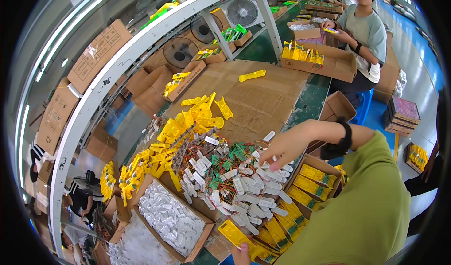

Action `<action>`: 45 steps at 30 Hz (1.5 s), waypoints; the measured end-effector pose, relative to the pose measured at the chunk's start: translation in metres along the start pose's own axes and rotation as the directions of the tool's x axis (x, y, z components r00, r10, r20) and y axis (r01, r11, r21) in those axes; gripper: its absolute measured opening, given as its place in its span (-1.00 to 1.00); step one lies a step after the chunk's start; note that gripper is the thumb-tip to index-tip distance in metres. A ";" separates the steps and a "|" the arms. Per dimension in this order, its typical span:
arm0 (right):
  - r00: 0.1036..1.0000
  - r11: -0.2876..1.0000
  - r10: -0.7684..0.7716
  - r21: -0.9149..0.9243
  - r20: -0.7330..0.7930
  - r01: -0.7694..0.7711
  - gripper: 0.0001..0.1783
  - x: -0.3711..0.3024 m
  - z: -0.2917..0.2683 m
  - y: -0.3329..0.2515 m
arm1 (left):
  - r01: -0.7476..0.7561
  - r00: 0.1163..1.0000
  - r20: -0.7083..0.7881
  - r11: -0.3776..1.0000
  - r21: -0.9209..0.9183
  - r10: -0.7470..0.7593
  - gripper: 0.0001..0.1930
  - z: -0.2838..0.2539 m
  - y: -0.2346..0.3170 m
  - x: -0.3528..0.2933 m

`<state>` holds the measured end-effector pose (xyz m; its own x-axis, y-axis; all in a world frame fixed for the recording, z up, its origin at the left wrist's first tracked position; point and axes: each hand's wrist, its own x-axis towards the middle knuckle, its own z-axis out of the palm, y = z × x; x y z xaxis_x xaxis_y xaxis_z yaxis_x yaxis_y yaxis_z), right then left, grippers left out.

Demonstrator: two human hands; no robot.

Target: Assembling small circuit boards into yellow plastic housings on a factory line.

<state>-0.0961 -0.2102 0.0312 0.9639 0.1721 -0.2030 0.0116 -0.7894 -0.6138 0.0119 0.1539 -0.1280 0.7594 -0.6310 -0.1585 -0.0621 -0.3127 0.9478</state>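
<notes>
Yellow flat plastic shell [233, 233], light, stiff and best gripped by its edges, sits pinched in the left hand [241, 254] at six o'clock, while the right hand [281, 147] hovers with spread fingers over small white plastic pieces [253, 197].

1. I see the scene brightly and evenly lit; ceiling tube lights [51, 60] streak along the upper left.
2. Shadows under the hands are soft and faint.
3. Fisheye distortion bends the white shelf frame [117, 63] into an arc; a black vignette rings the picture.
4. My centre view is sharp; the rim smears, and the blue floor [413, 53] shows mild glare.
</notes>
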 end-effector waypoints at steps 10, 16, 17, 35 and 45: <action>0.731 0.782 0.621 0.285 -0.284 -0.554 -0.51 -0.125 0.084 0.082 | 0.024 0.983 0.178 0.992 0.127 -0.047 -0.68 0.004 -0.006 0.024; 0.644 0.777 0.620 0.236 -0.448 -0.583 -0.48 -0.135 0.106 0.106 | -0.204 0.950 0.261 0.973 0.107 0.171 -0.73 0.015 0.027 0.023; 0.661 0.791 0.602 0.223 -0.449 -0.569 -0.48 -0.130 0.101 0.104 | -0.203 0.956 0.237 0.973 0.109 0.173 -0.73 0.013 0.019 0.024; 0.749 0.877 0.481 0.225 -0.455 -0.425 -0.51 -0.096 0.056 0.090 | -0.102 0.963 0.266 0.979 0.177 0.052 -0.68 0.011 -0.032 0.014; 0.744 0.759 0.617 0.442 -0.256 -0.478 -0.29 -0.093 0.208 0.141 | 0.090 0.960 0.262 0.995 0.040 -0.097 -0.71 0.044 0.020 0.009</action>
<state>-0.2394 -0.2149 -0.1949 0.7924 -0.5097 -0.3350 -0.5692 -0.4206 -0.7065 -0.0111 0.1113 -0.1227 0.5651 -0.7617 -0.3170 -0.0191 -0.3962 0.9180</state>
